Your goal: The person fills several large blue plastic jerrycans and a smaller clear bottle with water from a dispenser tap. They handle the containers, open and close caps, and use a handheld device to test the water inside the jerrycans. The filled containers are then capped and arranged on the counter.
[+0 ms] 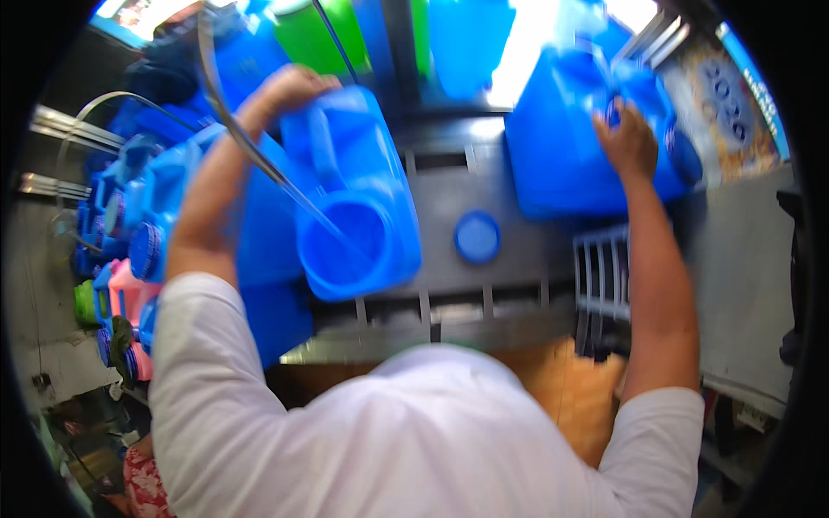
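Observation:
A blue plastic jug [395,213] stands uncapped on the metal counter before me, its wide mouth facing me. A clear hose [262,158] runs down into that mouth. My left hand [291,90] is at the jug's far end, beside its back corner; the fingers are partly hidden, so its grip is unclear. At the right, my right hand [627,139] is closed around the top handle of a large blue jug [557,149], which is blurred. Between the two jugs, a round blue screw lid [478,237] lies on the counter.
Several capped blue jugs [171,181] crowd the left, with a pink jug [129,285] below. Green [324,35] and light-blue containers [469,45] stand at the back. A white rack [602,272] sits at the counter's right front. A steel-grey surface [745,278] lies farther right.

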The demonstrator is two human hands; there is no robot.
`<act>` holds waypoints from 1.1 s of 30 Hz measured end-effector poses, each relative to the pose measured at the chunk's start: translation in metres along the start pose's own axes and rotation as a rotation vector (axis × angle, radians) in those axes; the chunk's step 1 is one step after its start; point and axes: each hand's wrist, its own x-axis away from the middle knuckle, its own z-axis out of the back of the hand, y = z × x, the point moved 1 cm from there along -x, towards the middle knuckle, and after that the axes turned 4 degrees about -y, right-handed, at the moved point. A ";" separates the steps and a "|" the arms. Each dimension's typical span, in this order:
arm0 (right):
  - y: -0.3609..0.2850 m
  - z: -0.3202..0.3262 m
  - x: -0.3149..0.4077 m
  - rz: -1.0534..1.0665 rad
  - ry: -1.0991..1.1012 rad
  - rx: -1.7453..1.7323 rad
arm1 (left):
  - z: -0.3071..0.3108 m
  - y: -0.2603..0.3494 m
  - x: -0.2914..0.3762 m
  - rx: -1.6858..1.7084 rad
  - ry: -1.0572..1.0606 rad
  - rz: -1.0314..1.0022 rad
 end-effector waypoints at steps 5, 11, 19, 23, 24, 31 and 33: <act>0.005 -0.010 0.002 -0.018 0.081 -0.107 | 0.002 0.024 0.021 -0.244 0.267 0.308; -0.004 0.018 -0.002 -0.093 -0.150 -0.140 | -0.065 0.008 0.120 0.159 1.003 0.099; 0.024 0.026 -0.019 0.043 -0.196 -0.267 | -0.079 0.063 0.339 -0.645 1.083 0.702; 0.021 0.026 -0.017 0.004 -0.213 -0.345 | -0.078 0.094 0.387 -0.336 0.778 1.342; 0.019 0.025 -0.017 0.009 -0.220 -0.344 | -0.078 0.093 0.393 -0.246 0.729 1.388; 0.018 0.023 -0.014 0.028 -0.210 -0.346 | -0.087 0.080 0.421 -0.177 0.697 1.359; 0.024 0.022 -0.012 0.024 -0.210 -0.349 | -0.096 0.082 0.411 -0.149 0.773 1.525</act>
